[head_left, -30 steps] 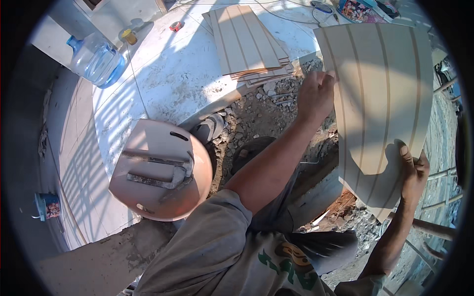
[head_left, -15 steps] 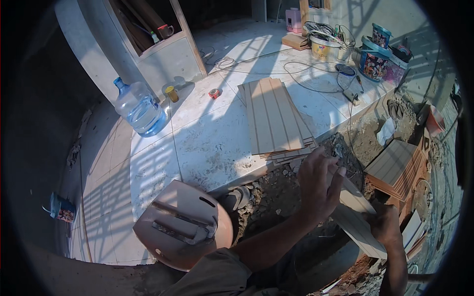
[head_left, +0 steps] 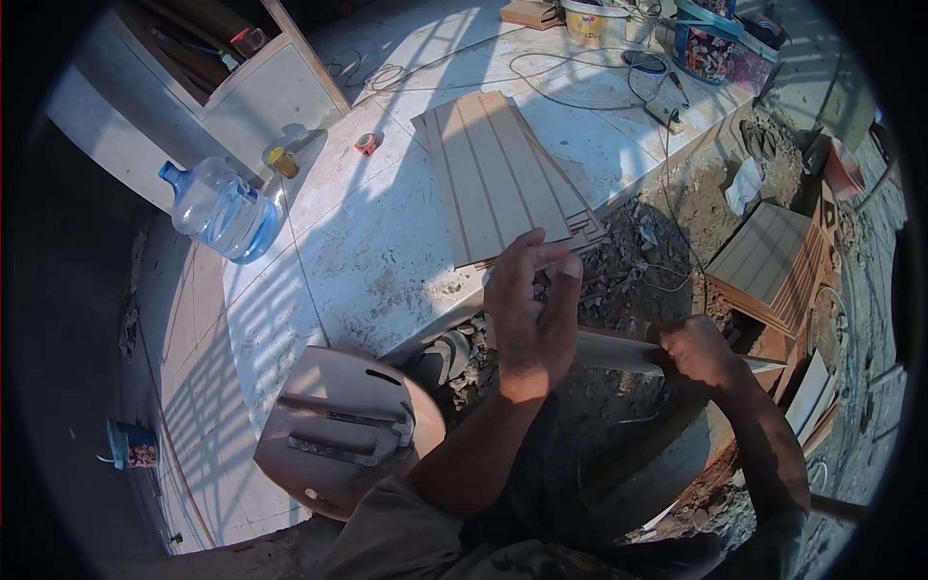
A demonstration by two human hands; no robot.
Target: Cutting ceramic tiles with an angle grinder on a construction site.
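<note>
My right hand is closed around a long striped tile, which is turned nearly edge-on in front of me. My left hand is raised at the tile's left end, thumb and forefinger bent with a gap between them. Its other fingers are partly hidden, and whether it touches the tile cannot be made out. Beyond the left hand, a fanned stack of beige striped tiles lies on the pale floor ledge. A second stack of tiles rests on the dirt at the right.
A brown rounded piece with dirty bars stands at lower left. On the ledge are a large water bottle, a yellow cup, a red tape roll, a loose cable and buckets. Rubble lies below the ledge.
Both hands have moved left with the tile, which has turned from showing its broad striped face to nearly edge-on. The whole view has shifted, so the scene sits higher and farther left.
</note>
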